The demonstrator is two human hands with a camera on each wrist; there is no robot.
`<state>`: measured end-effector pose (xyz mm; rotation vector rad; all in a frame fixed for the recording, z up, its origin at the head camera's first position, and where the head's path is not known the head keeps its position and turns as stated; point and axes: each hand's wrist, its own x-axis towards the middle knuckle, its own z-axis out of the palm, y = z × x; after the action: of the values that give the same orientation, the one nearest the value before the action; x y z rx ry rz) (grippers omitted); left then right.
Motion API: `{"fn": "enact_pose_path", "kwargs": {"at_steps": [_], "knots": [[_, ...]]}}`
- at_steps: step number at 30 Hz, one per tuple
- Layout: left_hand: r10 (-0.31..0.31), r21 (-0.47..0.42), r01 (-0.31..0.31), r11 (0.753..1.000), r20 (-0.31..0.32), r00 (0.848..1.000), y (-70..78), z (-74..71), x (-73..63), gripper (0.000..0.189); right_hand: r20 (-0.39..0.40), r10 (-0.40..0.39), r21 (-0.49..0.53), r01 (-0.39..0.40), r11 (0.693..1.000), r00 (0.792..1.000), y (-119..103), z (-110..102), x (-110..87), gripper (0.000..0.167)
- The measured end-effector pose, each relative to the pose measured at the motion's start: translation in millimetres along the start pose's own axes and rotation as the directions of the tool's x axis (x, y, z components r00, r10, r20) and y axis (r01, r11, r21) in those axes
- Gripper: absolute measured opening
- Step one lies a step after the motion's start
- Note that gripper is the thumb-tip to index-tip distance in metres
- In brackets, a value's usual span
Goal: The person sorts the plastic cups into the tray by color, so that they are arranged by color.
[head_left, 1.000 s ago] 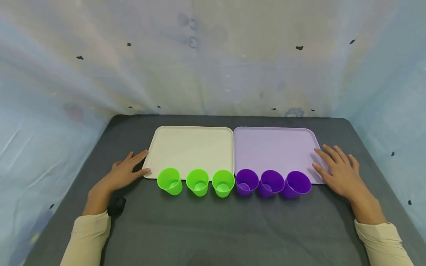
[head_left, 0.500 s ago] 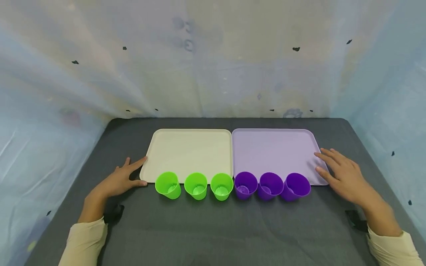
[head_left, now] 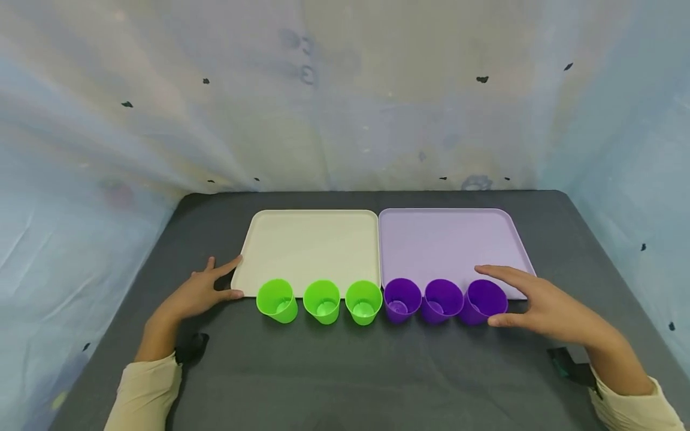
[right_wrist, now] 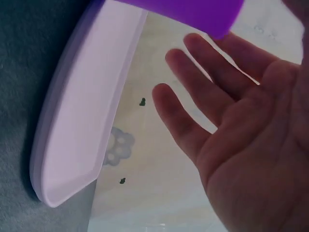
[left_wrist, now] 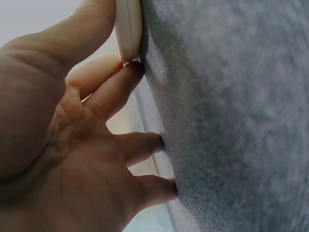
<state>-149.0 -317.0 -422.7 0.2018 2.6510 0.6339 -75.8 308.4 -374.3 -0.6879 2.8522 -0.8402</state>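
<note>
My left hand (head_left: pixel 195 293) rests beside the cream tray (head_left: pixel 315 245), thumb and index finger touching its left edge. Up close in the left wrist view, the spread fingertips meet the dark cloth along the tray's side. My right hand (head_left: pixel 555 308) hovers at the rightmost purple cup (head_left: pixel 483 302), thumb and fingers parted either side of it without visibly gripping. In the right wrist view that purple cup (right_wrist: pixel 193 12) shows at the top, near the extended fingers. The lilac tray (head_left: pixel 447 239) lies behind the purple cups.
Three green cups (head_left: pixel 321 302) stand in a row along the cream tray's front edge. Two more purple cups (head_left: pixel 402 299) continue the row. Dark grey cloth (head_left: pixel 345 377) covers the table, and pale printed curtains (head_left: pixel 345 108) hang behind and at both sides.
My right hand has left the lilac tray's right edge and come left and nearer to the rightmost purple cup. My left hand stays at the cream tray's edge. Cups and trays keep their places.
</note>
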Motion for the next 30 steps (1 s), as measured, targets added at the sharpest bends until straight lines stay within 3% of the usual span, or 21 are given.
{"fn": "enact_pose_path", "kwargs": {"at_steps": [6,11,18,25,30], "knots": [[-0.006,0.030,0.006,1.000,0.000,1.000,2.3,-2.8,0.9,0.097,0.012,-0.027,-0.066,0.028,0.997,1.000,0.1,3.8,0.5,0.078],[-0.001,0.064,0.001,0.998,-0.007,1.000,1.6,-5.6,-0.3,0.097,0.015,-0.032,-0.061,0.033,0.998,0.999,-0.7,3.8,2.0,0.080],[-0.022,0.026,0.022,0.999,0.002,1.000,-2.0,-5.1,-1.2,0.097,0.032,0.004,-0.125,0.000,0.992,0.999,-0.7,-1.9,4.4,0.076],[-0.012,0.039,0.012,0.999,-0.002,1.000,0.5,-5.3,1.2,0.097,0.065,0.034,-0.103,-0.027,0.994,0.997,-0.5,-3.5,4.3,0.074],[-0.002,0.044,0.002,0.999,0.001,1.000,0.5,-8.1,5.8,0.096,0.046,0.027,-0.131,-0.021,0.991,0.999,-0.6,-5.7,5.4,0.072]]}}
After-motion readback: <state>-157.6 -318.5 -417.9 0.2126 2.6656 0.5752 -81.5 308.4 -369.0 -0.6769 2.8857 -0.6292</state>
